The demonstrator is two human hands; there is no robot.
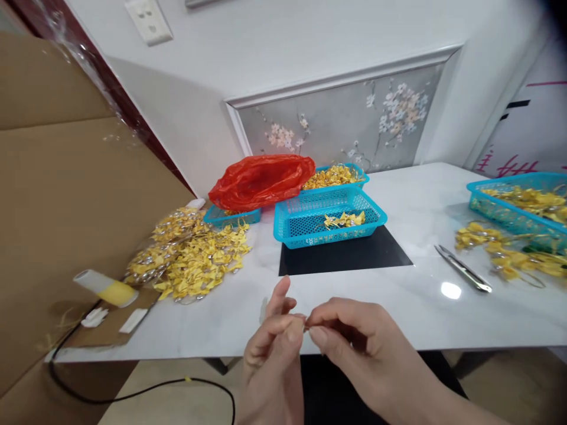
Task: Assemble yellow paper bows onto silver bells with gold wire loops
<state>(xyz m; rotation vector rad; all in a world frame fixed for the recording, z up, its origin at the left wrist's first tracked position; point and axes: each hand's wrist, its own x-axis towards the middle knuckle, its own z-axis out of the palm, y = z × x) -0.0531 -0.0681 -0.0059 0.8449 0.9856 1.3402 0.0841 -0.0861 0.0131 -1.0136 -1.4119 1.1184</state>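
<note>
My left hand [277, 348] and my right hand [358, 342] meet fingertip to fingertip above the table's front edge. Each pinches thumb against index finger, and something tiny and thin sits between the tips, too small to name. Two fingers of the left hand stick up behind the pinch. Beyond the hands, a blue perforated basket [330, 239] holds a small bunch of yellow ribbon pieces [344, 220] with silvery beads. Its front part rests over a black mat [345, 257].
A heap of yellow beaded pieces [199, 260] lies left, near a yellow-white roll [106, 288] on cardboard. A red plastic bag [261, 182] stands behind. Metal snips [463, 268] lie right, beside another blue basket [514, 203]. A black cable [146, 389] hangs in front.
</note>
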